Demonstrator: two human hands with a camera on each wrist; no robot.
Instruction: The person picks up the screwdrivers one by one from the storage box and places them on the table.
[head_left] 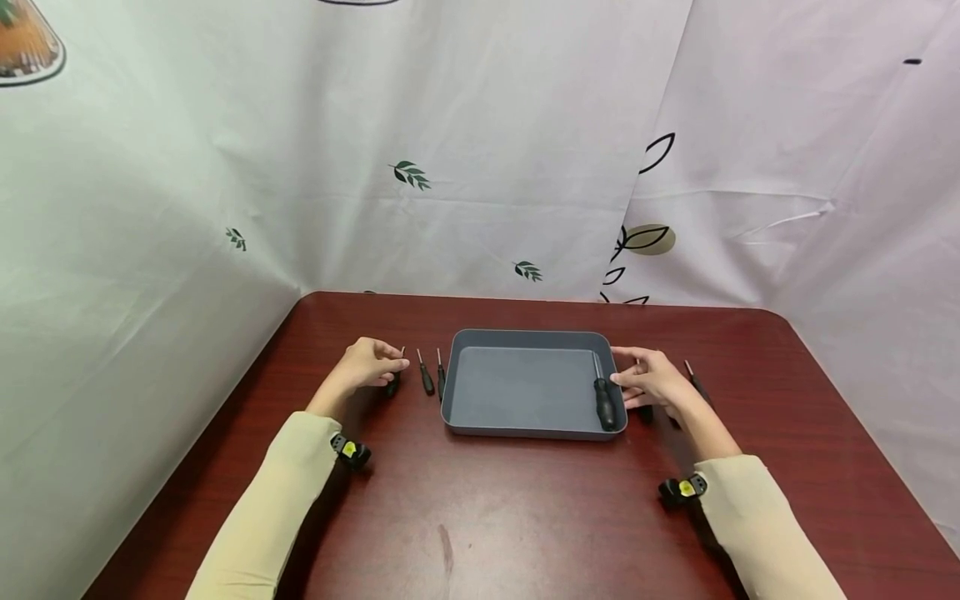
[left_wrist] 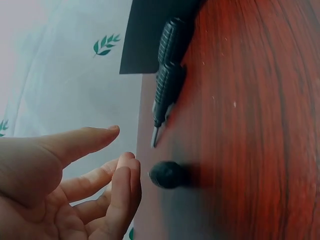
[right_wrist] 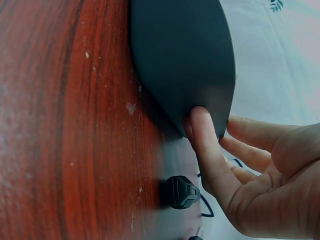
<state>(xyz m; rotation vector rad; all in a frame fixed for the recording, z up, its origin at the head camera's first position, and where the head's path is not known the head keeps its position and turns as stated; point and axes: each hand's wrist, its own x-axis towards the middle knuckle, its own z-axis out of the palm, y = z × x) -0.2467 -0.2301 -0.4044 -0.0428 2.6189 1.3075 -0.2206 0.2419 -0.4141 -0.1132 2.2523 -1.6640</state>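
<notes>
A small black screwdriver (head_left: 393, 385) lies by my left hand (head_left: 366, 362). In the left wrist view the thumb and fingers (left_wrist: 131, 177) stand apart from its handle end (left_wrist: 167, 174) and hold nothing. Two more screwdrivers lie in a row to its right, one (head_left: 427, 380) apart and the other beside the grey rectangular tray (head_left: 525, 431). My right hand (head_left: 651, 382) holds the tray's right side, with one finger (right_wrist: 202, 127) against its outer wall (right_wrist: 185, 60) and other digits at the rim. A larger black-handled screwdriver (head_left: 604, 405) lies inside the tray, along its right wall.
Right of the tray, a screwdriver (head_left: 697, 383) lies partly behind my right forearm. A dark handle (right_wrist: 182, 192) shows below the right hand in its wrist view. The reddish-brown wooden table (head_left: 480, 517) meets white printed cloth (head_left: 480, 233) at the back and sides.
</notes>
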